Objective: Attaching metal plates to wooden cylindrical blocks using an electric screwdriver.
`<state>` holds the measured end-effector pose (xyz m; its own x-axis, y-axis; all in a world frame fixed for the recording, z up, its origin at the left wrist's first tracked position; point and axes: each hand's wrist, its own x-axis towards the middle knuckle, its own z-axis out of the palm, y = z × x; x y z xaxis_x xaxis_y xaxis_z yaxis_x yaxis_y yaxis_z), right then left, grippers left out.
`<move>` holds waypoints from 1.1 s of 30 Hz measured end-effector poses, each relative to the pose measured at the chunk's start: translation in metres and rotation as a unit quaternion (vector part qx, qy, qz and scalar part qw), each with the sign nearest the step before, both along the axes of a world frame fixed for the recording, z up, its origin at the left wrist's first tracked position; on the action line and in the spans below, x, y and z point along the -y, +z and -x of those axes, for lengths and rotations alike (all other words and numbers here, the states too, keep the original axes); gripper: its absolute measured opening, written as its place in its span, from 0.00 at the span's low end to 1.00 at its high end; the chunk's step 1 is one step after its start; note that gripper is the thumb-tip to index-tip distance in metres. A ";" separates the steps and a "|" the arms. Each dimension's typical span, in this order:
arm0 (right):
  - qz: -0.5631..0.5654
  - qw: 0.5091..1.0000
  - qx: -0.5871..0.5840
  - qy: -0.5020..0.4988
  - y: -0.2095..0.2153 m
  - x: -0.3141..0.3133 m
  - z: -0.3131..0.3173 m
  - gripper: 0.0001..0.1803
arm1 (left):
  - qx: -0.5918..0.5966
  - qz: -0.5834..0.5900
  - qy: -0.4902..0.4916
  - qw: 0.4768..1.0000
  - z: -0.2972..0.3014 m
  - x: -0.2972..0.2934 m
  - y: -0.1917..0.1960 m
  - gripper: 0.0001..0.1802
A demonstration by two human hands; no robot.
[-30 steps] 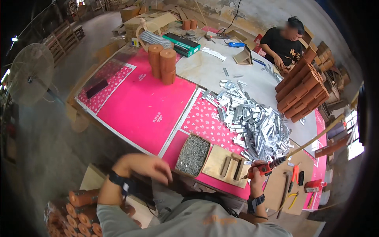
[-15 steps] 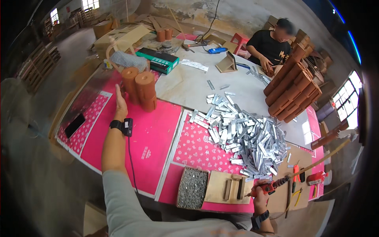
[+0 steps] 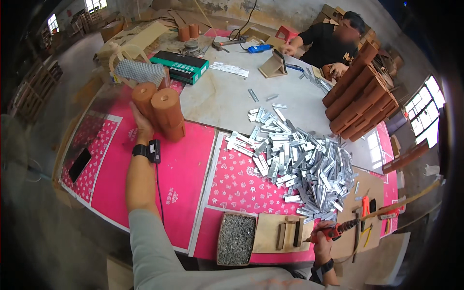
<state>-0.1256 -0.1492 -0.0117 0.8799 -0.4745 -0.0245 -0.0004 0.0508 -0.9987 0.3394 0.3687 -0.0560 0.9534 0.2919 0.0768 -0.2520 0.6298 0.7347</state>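
While left hand (image 3: 140, 126) grips wood cylinders (image 3: 162, 113), fingers hidden; right hand (image 3: 321, 241) clamps drill (image 3: 333, 232).

Two wooden cylinders (image 3: 159, 113) upright, one screw box (image 3: 236, 239), one drill (image 3: 333, 232).

Daylight comes in through the windows (image 3: 424, 112) at the right and the far left corner, flat and even, so the pink tabletop (image 3: 183, 179) and the pile of metal brackets (image 3: 299, 162) show only soft shadows and a mild sheen. The middle is sharp. Toward the rim straight edges bow, the floor smears, and the corners go black.
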 end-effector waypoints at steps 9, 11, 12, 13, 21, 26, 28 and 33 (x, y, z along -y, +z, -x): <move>0.005 1.000 -0.018 0.012 0.009 -0.006 -0.003 0.15 | -0.001 -0.015 -0.018 1.000 0.028 0.037 0.001 0.40; 0.009 0.999 -0.023 0.025 0.004 -0.003 -0.003 0.15 | -0.001 -0.029 -0.017 0.999 0.038 0.049 0.002 0.39; 0.028 0.999 -0.021 0.032 -0.001 0.000 -0.004 0.16 | 0.001 -0.042 -0.012 0.999 0.045 0.055 0.004 0.37; 0.027 0.999 -0.021 0.030 0.000 0.001 -0.001 0.16 | 0.001 -0.044 -0.015 0.999 0.051 0.060 0.005 0.37; -0.015 1.000 0.014 0.001 0.002 -0.004 -0.013 0.10 | -0.038 -0.035 0.012 0.999 0.097 0.083 0.007 0.37; 0.026 0.999 -0.001 0.037 0.015 -0.005 -0.018 0.09 | -0.030 -0.045 0.040 0.998 0.111 0.085 -0.003 0.39; 0.026 0.999 0.020 0.009 0.017 -0.010 -0.021 0.06 | -0.020 -0.040 0.040 0.998 0.111 0.079 -0.010 0.39; 0.042 0.997 0.060 0.021 0.012 -0.006 -0.027 0.06 | 0.085 -0.157 0.061 0.982 0.116 0.066 -0.004 0.38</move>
